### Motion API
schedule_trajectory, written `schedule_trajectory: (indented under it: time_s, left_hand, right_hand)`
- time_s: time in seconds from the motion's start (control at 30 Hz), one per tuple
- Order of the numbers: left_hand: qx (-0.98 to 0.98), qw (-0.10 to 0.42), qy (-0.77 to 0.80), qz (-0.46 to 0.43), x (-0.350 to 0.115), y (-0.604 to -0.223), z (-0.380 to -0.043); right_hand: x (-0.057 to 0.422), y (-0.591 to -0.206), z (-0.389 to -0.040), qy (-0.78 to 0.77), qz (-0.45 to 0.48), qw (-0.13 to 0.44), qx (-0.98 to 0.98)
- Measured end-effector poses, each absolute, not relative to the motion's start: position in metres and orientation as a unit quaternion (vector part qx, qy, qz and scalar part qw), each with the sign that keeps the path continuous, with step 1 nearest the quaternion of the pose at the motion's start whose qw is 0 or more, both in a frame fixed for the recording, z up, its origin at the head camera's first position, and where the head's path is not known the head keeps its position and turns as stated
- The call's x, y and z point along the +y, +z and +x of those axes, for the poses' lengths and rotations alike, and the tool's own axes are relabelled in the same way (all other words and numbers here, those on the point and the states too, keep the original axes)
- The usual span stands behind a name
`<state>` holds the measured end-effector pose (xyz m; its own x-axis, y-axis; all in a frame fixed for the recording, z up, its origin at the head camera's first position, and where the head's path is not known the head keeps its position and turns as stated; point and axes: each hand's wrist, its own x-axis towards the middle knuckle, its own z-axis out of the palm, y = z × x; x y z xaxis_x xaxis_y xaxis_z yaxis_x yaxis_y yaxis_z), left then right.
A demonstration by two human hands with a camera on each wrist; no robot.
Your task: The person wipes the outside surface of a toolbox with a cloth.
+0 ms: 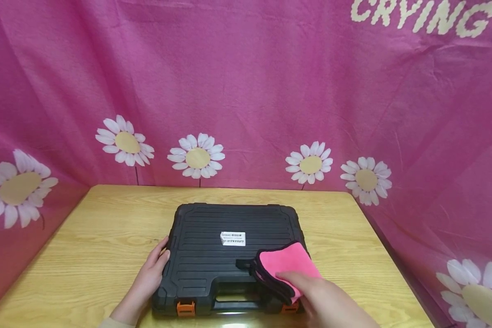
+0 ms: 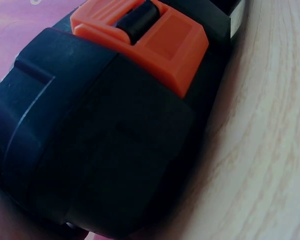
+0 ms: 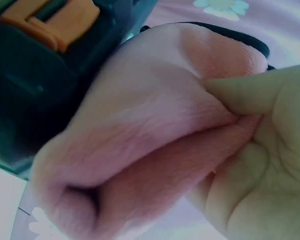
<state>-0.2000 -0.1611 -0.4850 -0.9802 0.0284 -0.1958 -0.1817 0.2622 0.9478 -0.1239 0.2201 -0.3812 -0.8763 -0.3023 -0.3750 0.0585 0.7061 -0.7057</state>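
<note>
A black plastic tool case lies closed on the table, its handle and orange latches toward me. Along the case's left side my left hand rests, its fingers and thumb touching the edge. The left wrist view shows the case corner and an orange latch close up. My right hand pinches a folded pink cloth with black edging between thumb and fingers. This cloth covers the case's front right part, partly hiding the right latch. In the right wrist view, the cloth's folds hang beside the case.
A small white label sits on the case lid, its print upside down from here. Under the case is a wood-grain table. A pink curtain printed with white daisies surrounds the table's back and sides.
</note>
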Motion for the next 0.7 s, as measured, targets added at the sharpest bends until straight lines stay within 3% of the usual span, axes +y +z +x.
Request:
schedule_trajectory:
  time_s: [0.13, 0.33, 0.47, 0.7]
  left_hand:
    - [0.792, 0.084, 0.604, -0.044, -0.161, -0.485, -0.200]
    - [0.791, 0.081, 0.605, -0.040, -0.162, -0.487, -0.201]
    - [0.791, 0.081, 0.605, -0.041, -0.162, -0.487, -0.201]
    - [0.789, 0.082, 0.607, -0.043, -0.161, -0.489, -0.202]
  right_hand:
    - [0.228, -0.373, -0.129, -0.285, -0.191, 0.080, 0.936]
    - [0.236, -0.364, -0.142, -0.314, -0.173, -0.111, 0.927]
    - [0.245, -0.361, -0.154, -0.393, -0.109, -0.145, 0.901]
    - [0.264, -0.371, -0.184, -0.646, -0.030, -0.102, 0.756]
